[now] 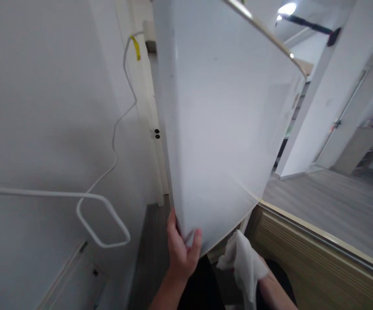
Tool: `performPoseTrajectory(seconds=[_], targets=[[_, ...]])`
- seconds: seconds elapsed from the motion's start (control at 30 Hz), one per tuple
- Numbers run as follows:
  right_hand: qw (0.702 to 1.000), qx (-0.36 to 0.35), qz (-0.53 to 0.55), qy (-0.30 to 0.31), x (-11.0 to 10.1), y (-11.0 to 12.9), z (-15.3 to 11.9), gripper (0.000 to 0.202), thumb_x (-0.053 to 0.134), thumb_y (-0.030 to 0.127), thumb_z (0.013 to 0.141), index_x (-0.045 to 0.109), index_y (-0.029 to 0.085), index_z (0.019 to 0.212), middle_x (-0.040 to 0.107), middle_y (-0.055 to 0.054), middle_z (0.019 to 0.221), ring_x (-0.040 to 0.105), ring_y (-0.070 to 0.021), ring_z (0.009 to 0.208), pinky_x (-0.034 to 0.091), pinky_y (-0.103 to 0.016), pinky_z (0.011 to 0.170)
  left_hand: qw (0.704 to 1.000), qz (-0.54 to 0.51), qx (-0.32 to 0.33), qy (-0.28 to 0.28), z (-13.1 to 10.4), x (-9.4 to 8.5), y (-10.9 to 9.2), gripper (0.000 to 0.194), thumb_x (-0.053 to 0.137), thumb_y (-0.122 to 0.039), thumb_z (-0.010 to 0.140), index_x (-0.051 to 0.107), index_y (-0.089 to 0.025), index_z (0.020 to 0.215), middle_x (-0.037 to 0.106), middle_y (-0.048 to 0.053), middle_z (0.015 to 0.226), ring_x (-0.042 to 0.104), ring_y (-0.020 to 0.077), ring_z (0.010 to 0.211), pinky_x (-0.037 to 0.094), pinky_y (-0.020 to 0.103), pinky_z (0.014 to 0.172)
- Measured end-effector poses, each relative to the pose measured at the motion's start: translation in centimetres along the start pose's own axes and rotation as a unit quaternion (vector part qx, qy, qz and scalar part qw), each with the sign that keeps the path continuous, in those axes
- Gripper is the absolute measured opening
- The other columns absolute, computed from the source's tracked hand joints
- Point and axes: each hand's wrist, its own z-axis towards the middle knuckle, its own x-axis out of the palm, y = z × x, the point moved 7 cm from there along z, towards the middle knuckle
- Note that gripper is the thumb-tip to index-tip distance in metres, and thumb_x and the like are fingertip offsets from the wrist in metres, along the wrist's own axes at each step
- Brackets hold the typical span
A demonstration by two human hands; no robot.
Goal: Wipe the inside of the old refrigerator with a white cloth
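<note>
A large white panel (pixel 225 129), smooth and gold-trimmed along its upper edge, rises in front of me. It looks like an appliance door or side; I cannot tell which. My left hand (pixel 183 249) is wrapped round its lower left corner, with the thumb on the near face. Below the panel's bottom edge, my right hand (pixel 263 275) holds a crumpled white cloth (pixel 242 262). The cloth hides most of that hand's fingers and hangs apart from the panel.
A gold-beige ribbed panel (pixel 309 249) borders the lower right. Along the left wall (pixel 60 107) run a white cable (pixel 115 137) and a bent white rod (pixel 109 206). A door (pixel 341 120) and a low cabinet (pixel 360 148) stand beyond the grey floor (pixel 318 198).
</note>
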Motion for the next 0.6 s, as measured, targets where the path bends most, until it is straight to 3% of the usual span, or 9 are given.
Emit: performPoseTrajectory(seconds=[0.13,0.23,0.4,0.6], targets=[[0.999,0.019,0.001,0.043,0.5,-2.2,1.2,0.043,0.058,0.046,0.091,0.066,0.027,0.128,0.068,-0.007,0.123,0.062,-0.0294,0.109,0.049,-0.043,0.098,0.999,0.045,0.003,-0.024,4.3,1.0,2.7,0.082,0.064,-0.048,0.089,0.025,-0.018,0.155,0.046,0.020,0.152,0.048,0.0324,0.139,0.041,0.052,0.117],[0.999,0.018,0.002,0.037,-0.8,-3.3,0.9,0.040,0.057,0.041,0.092,0.064,0.024,0.127,0.065,-0.005,0.124,0.058,-0.0255,0.109,0.044,-0.035,0.099,0.998,0.055,0.031,-0.030,6.7,1.5,4.3,0.086,0.063,-0.047,0.089,0.021,-0.016,0.157,0.036,0.022,0.160,0.039,0.0328,0.147,0.033,0.053,0.122],[1.000,0.024,0.004,0.013,-3.4,-4.6,0.2,0.032,0.056,0.038,0.092,0.067,0.023,0.118,0.065,-0.003,0.112,0.056,-0.0220,0.102,0.043,-0.030,0.093,0.981,0.128,0.132,-0.060,8.9,1.8,4.6,0.088,0.062,-0.046,0.088,0.021,-0.010,0.157,0.022,0.023,0.167,0.014,0.0341,0.157,0.014,0.057,0.127],[0.999,0.029,0.013,-0.017,-5.3,-5.0,-0.2,0.031,0.056,0.042,0.092,0.070,0.023,0.111,0.066,-0.003,0.103,0.056,-0.0213,0.094,0.046,-0.029,0.087,0.971,0.151,0.169,-0.081,10.6,2.5,5.7,0.089,0.061,-0.047,0.087,0.024,-0.004,0.156,0.023,0.026,0.166,0.012,0.0352,0.157,0.012,0.058,0.128]])
